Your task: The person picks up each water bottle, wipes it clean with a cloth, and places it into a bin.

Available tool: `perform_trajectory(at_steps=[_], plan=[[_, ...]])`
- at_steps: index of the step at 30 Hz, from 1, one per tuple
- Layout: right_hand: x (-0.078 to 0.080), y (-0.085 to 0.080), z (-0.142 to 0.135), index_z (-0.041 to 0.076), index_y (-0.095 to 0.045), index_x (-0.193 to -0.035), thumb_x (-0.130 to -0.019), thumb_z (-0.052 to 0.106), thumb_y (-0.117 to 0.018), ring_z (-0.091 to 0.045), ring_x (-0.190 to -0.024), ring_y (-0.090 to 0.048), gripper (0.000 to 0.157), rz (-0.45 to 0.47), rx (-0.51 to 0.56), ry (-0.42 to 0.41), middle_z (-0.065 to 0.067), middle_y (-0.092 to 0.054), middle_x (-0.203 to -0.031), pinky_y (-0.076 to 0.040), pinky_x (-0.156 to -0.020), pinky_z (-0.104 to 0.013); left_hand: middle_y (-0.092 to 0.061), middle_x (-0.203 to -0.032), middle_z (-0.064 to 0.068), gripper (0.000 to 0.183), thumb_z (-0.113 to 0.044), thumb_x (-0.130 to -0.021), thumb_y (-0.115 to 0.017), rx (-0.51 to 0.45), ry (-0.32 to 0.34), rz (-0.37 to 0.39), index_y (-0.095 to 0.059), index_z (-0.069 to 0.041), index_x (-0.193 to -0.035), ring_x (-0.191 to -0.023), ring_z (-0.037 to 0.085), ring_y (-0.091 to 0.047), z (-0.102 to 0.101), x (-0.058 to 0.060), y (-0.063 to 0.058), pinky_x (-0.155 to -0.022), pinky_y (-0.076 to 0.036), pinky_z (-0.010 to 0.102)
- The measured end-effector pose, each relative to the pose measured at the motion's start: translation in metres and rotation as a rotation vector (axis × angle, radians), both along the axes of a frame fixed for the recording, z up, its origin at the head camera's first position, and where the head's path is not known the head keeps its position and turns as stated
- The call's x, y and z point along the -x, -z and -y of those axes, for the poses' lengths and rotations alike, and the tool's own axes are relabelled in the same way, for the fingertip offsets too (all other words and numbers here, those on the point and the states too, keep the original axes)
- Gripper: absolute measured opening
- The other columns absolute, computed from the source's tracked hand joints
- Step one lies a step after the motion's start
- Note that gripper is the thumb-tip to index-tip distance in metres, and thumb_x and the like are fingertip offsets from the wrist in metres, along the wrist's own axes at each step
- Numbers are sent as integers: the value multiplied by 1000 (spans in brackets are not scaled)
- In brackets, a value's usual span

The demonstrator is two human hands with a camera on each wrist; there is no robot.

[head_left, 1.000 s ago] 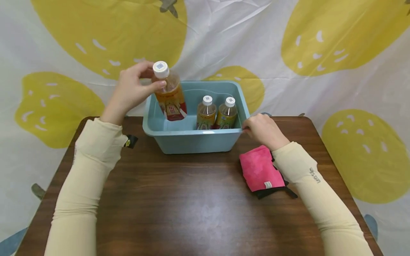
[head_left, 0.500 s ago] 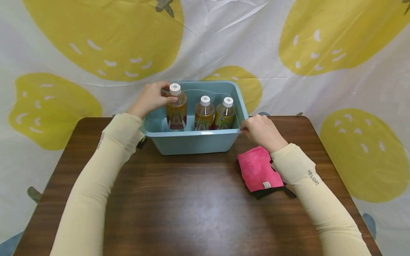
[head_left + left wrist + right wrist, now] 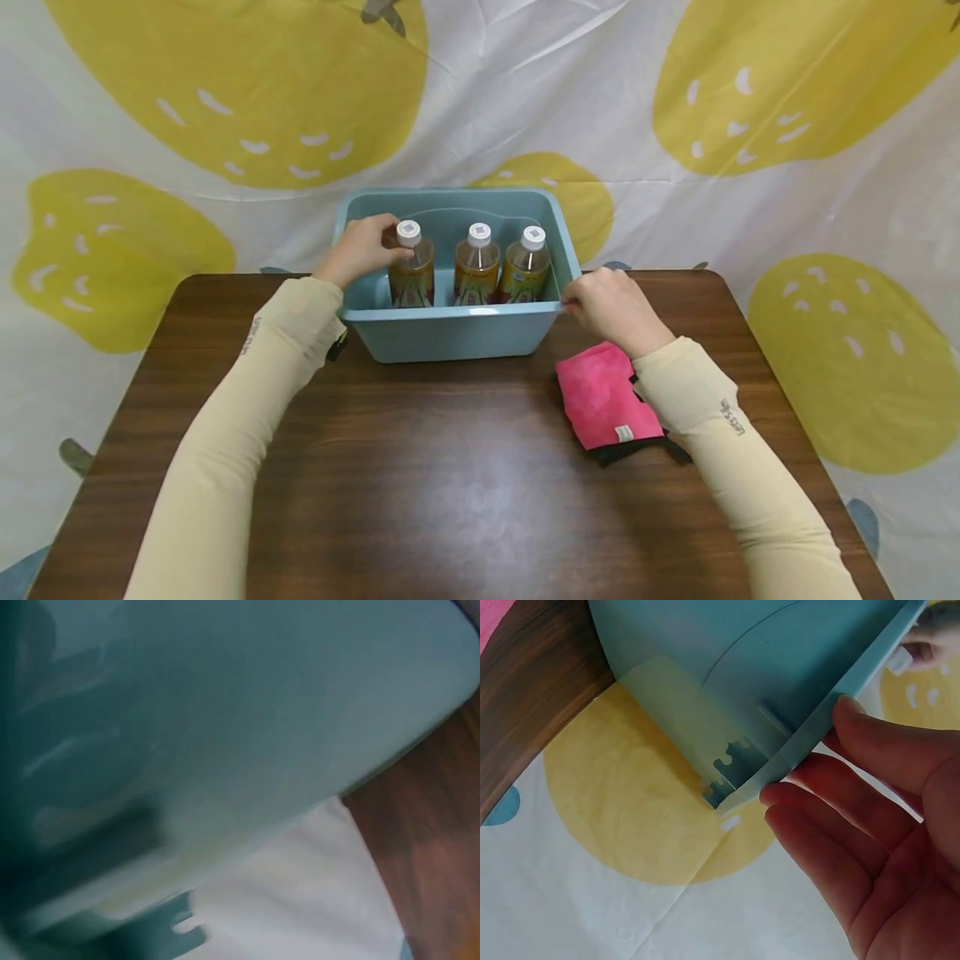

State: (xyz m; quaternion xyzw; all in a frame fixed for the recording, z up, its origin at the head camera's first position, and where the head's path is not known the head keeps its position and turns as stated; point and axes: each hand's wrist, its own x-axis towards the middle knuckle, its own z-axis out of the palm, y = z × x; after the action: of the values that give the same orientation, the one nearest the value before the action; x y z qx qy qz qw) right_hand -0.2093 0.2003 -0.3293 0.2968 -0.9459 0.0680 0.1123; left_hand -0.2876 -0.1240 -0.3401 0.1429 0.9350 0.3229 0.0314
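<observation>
A drink bottle with a white cap stands at the left inside a light-blue plastic basin. My left hand reaches over the basin's left rim and holds this bottle by its neck, thumb in front. Two similar bottles stand to its right, a middle bottle and a right bottle. At the basin's right front corner, my right hand pinches the rim. The right wrist view shows the thumb on one side of that rim and fingers on the other. Blurred basin wall fills most of the left wrist view.
A folded pink cloth item with black edging lies on the brown wooden table, near my right wrist. Behind the table hangs a white curtain with large yellow fruit prints. The basin sits close to the table's back edge.
My left hand has lowered the bottle from above the basin's left rim down into it, moving slightly right. The right hand has stayed on the rim.
</observation>
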Motion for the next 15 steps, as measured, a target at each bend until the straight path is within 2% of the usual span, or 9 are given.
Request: perform_trajectory(at_steps=[4, 7, 15], plan=[[-1, 0, 0, 9, -72, -70, -72, 5, -73, -27, -58, -59, 5, 9, -1, 8, -7, -65, -65, -48, -53, -41, -57, -111, 20, 35, -17, -84, -64, 13, 7, 42, -53, 2, -111, -104, 32, -53, -1, 0, 11, -86, -43, 43], [-1, 2, 0, 9, -72, -70, -72, 4, -72, -28, -58, -59, 5, 3, -4, 9, -7, -65, -65, -48, -53, -42, -56, -113, 21, 37, -17, -85, -64, 18, -3, 48, -51, 2, -113, -106, 34, -52, -1, 0, 14, -87, -42, 44], [1, 6, 3, 9, -72, -71, -71, 3, -73, -27, -59, -60, 6, -19, 6, 21, -6, -66, -66, -48, -54, -42, -52, -114, 24, 42, -16, -86, -59, 104, -17, 89, -43, 7, -118, -102, 36, -52, -7, 0, 10, -85, -42, 45]])
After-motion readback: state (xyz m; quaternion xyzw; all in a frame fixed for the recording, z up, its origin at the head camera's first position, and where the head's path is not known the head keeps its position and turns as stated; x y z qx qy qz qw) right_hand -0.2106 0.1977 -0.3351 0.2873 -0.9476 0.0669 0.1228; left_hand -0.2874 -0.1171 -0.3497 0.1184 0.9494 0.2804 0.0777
